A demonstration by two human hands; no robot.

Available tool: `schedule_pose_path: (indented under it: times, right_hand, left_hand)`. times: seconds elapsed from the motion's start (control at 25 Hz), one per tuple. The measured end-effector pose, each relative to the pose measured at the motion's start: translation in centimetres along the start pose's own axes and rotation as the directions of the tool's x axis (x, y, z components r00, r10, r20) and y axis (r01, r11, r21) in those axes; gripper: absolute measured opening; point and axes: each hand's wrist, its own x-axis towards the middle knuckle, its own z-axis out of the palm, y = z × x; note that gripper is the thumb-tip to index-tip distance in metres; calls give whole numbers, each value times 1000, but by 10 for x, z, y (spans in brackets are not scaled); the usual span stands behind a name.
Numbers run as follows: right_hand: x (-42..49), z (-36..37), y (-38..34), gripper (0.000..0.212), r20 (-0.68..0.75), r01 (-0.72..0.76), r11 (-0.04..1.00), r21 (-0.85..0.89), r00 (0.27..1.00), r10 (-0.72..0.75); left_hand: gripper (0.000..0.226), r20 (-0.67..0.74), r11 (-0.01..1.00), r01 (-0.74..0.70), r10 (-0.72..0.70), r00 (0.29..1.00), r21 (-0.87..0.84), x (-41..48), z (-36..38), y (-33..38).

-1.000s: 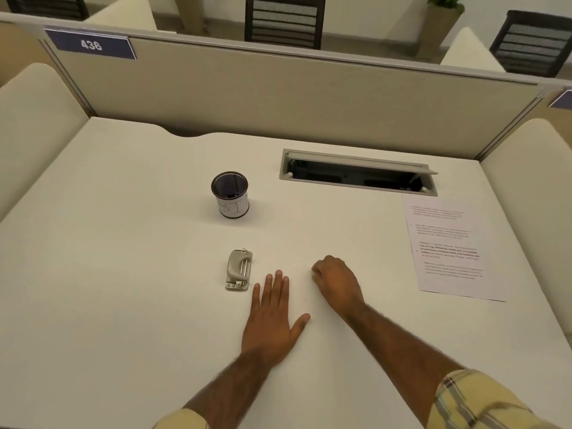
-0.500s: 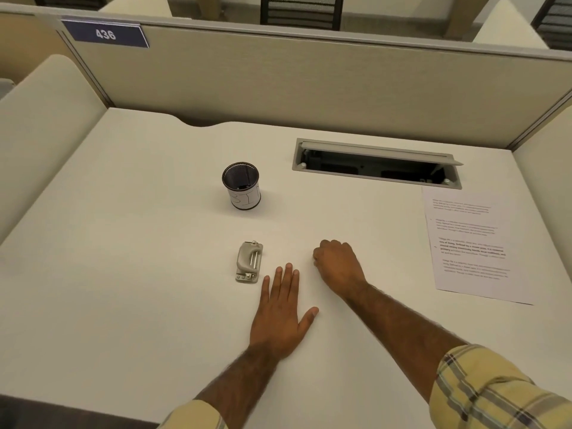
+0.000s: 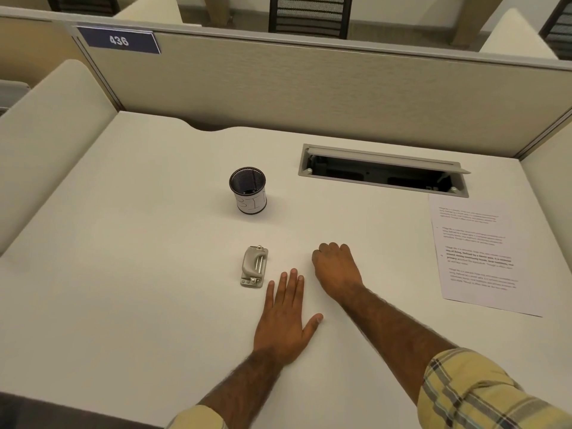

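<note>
My left hand lies flat on the white desk, palm down, fingers straight and thumb spread. Just left of its fingertips sits a small grey hole punch, not touched. My right hand rests on the desk to the right of the punch, knuckles up and fingers curled under; nothing shows inside it. A black mesh pen cup with a white label stands upright farther back.
A printed sheet of paper lies at the right side of the desk. An open cable hatch is set into the desk at the back right. Beige partitions enclose the desk; a plate reads 436.
Both hands stay where they were on the desk. Only the camera has shifted, so the scene sits a little lower and to the right in view.
</note>
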Motion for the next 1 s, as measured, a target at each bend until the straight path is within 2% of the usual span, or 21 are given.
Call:
schedule_pose_path:
  times: [0.12, 0.2, 0.28, 0.36, 0.44, 0.48, 0.64, 0.76, 1.0]
  right_hand:
    - [5, -5, 5, 19, 38, -90, 984, 155, 996, 85]
    - [6, -12, 7, 14, 57, -159, 938, 308, 987, 149]
    - [7, -23, 4, 9, 51, -196, 833, 518, 979, 198]
    - [18, -44, -3, 8, 35, -188, 664, 724, 971, 237]
    - [41, -72, -11, 10, -8, -139, 536, 832, 965, 262]
    - [56, -86, -16, 10, -32, -115, 506, 855, 962, 273]
    - [124, -134, -33, 9, -121, -40, 567, 823, 962, 243]
    - [162, -153, -46, 9, -118, -45, 648, 761, 972, 206]
    - [195, -161, -65, 7, -82, -2, 861, 508, 995, 50]
  left_hand:
    - [84, -5, 1000, -3, 3, 1000, -4, 0, -1, 0]
    - [84, -9, 1000, -4, 4, 1000, -14, -1, -1, 0]
    - [85, -6, 1000, 2, -2, 1000, -25, 0, -2, 0]
    - [87, 1, 999, 6, -6, 1000, -47, 0, -1, 1]
    - [87, -1, 998, 2, -2, 1000, -61, -1, -1, 1]
    - [87, -5, 998, 0, -1, 1000, -66, -1, -1, 1]
    - [85, -33, 996, -18, 15, 999, -85, -2, -2, -1]
    - [85, -53, 994, -28, 22, 998, -105, -1, -2, -2]
    - [86, -96, 992, -40, 29, 995, -118, -1, -4, -4]
